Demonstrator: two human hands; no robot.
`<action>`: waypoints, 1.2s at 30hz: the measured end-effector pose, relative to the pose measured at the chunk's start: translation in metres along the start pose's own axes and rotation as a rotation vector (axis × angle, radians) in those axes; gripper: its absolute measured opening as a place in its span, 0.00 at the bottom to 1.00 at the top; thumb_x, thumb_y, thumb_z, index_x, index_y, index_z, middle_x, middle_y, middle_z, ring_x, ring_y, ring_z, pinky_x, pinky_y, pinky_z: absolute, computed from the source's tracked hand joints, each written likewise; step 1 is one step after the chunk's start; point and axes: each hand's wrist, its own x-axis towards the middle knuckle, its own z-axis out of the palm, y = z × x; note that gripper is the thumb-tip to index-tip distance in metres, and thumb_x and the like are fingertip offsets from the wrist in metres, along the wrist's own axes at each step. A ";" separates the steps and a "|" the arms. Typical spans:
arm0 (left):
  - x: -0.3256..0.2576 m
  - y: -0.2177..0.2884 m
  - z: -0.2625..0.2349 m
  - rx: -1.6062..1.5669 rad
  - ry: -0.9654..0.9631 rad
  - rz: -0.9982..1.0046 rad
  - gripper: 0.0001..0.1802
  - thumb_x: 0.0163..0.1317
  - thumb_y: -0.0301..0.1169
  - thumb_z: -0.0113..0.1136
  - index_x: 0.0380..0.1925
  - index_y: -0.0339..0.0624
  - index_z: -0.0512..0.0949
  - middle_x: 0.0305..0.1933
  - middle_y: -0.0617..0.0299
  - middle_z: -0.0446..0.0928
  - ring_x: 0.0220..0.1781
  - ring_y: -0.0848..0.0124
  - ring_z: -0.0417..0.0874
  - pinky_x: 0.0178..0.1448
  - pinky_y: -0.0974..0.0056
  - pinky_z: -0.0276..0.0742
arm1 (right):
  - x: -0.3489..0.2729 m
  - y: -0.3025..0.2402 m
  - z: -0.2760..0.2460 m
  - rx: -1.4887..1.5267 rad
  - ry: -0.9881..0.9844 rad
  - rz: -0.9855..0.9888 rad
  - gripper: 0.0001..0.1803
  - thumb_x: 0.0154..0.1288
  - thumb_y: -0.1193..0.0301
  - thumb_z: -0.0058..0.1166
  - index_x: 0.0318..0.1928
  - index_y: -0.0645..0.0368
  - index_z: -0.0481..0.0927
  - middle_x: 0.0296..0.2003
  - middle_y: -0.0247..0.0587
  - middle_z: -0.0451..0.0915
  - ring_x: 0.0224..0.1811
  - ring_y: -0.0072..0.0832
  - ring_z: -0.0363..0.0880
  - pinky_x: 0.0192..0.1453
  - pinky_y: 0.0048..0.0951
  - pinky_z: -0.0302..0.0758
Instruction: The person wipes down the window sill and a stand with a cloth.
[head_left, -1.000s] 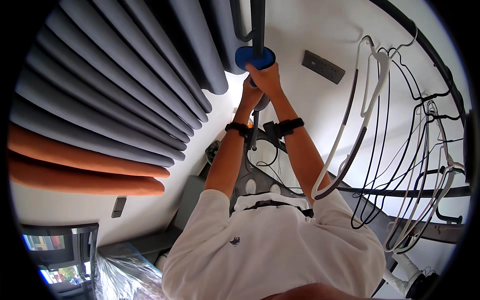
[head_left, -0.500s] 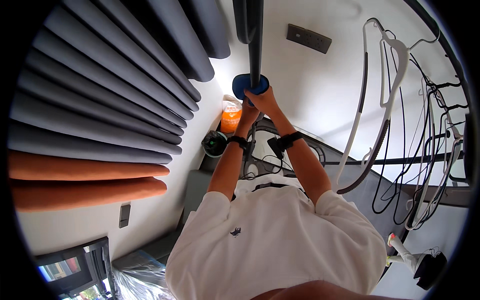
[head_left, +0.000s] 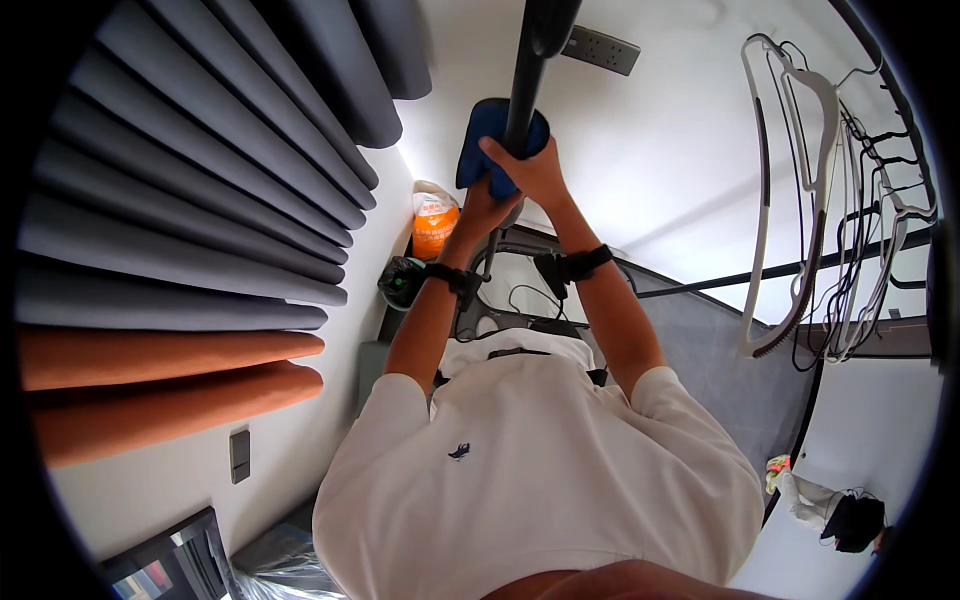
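Observation:
Both my arms reach forward to a thick black pole (head_left: 527, 90) that runs toward the top of the view. A dark blue pad (head_left: 484, 140) with rounded corners, perhaps a folded cloth, sits around or against the pole. My right hand (head_left: 538, 172) is closed over the pad's near right side, its thumb lying across the pole. My left hand (head_left: 487, 206) grips the pad's lower edge, its fingers mostly hidden behind it. Each wrist wears a black strap with a small device.
Grey padded panels (head_left: 200, 180) and orange ones (head_left: 170, 360) stick out from the left wall. Hangers (head_left: 765, 200) dangle on a rail at right. An orange-and-white bag (head_left: 434, 222) and a lined bin (head_left: 402, 284) stand in the corner. A wall socket (head_left: 601, 50) is ahead.
My hands and the blue pad have shifted upward in view, and the pad shows a taller, more tilted face. The whole view has turned slightly, moving the hangers and wall panels.

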 end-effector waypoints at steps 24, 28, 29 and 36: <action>0.105 0.254 -0.088 -0.042 -0.158 0.582 0.58 0.45 0.27 0.73 0.73 0.39 0.46 0.69 0.52 0.60 0.70 0.62 0.65 0.72 0.59 0.63 | 0.092 -0.192 -0.028 -0.419 0.070 -1.080 0.55 0.57 0.27 0.39 0.62 0.69 0.72 0.72 0.62 0.54 0.75 0.58 0.49 0.75 0.56 0.45; 0.113 0.251 -0.083 -0.242 -0.246 0.556 0.49 0.44 0.29 0.72 0.66 0.36 0.58 0.58 0.51 0.70 0.60 0.59 0.74 0.65 0.59 0.69 | 0.099 -0.194 -0.016 -0.346 -0.027 -1.055 0.54 0.59 0.25 0.30 0.55 0.65 0.81 0.72 0.60 0.56 0.77 0.53 0.45 0.76 0.55 0.40; 0.112 0.248 -0.078 -0.372 -0.214 0.482 0.45 0.45 0.28 0.71 0.65 0.38 0.61 0.55 0.56 0.74 0.58 0.64 0.76 0.64 0.61 0.70 | 0.102 -0.190 -0.018 -0.349 -0.021 -1.058 0.54 0.59 0.25 0.30 0.55 0.65 0.81 0.72 0.60 0.56 0.77 0.53 0.45 0.76 0.55 0.40; 0.111 0.165 -0.036 -0.554 -0.216 0.298 0.31 0.50 0.30 0.72 0.54 0.42 0.69 0.48 0.62 0.76 0.51 0.73 0.78 0.58 0.66 0.74 | 0.078 -0.139 -0.012 -0.180 0.000 -0.881 0.42 0.59 0.51 0.60 0.66 0.68 0.67 0.67 0.55 0.62 0.48 0.36 0.83 0.53 0.31 0.78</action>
